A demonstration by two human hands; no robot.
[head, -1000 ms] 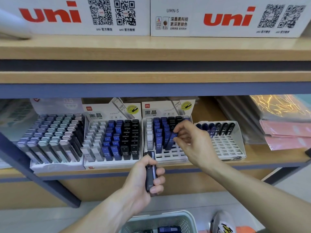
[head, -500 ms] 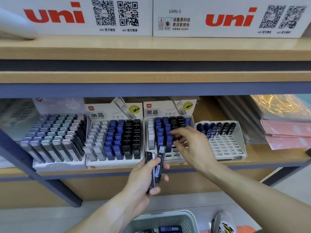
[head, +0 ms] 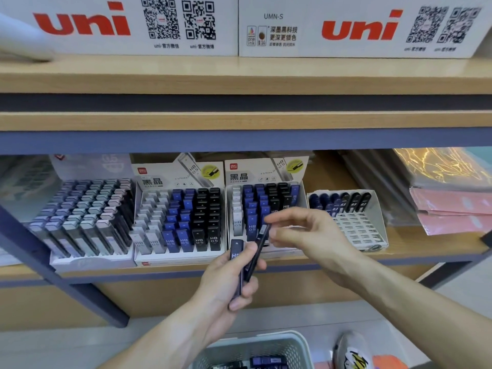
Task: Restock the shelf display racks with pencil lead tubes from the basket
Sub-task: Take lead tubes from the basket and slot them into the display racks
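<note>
My left hand (head: 229,278) grips a few dark pencil lead tubes (head: 237,258) upright in front of the shelf edge. One tube (head: 259,249) sticks up and leans right from the bundle. My right hand (head: 306,233) hovers just right of it, its thumb and fingers closing around the tube's top end. Behind the hands stands a white display rack (head: 266,206) part-filled with white, blue and black tubes. The grey basket (head: 255,347) sits below, with more tubes inside.
A full rack (head: 181,219) and a pastel-tube rack (head: 85,217) stand to the left. A mostly empty white rack (head: 354,222) sits right, with pink packets (head: 452,209) beyond. Uni boxes (head: 119,25) line the upper shelf. A shoe (head: 351,352) is beside the basket.
My right hand left the rack and came down to the bundle. My left hand pushed one tube up and out, and the right fingers now meet its top.
</note>
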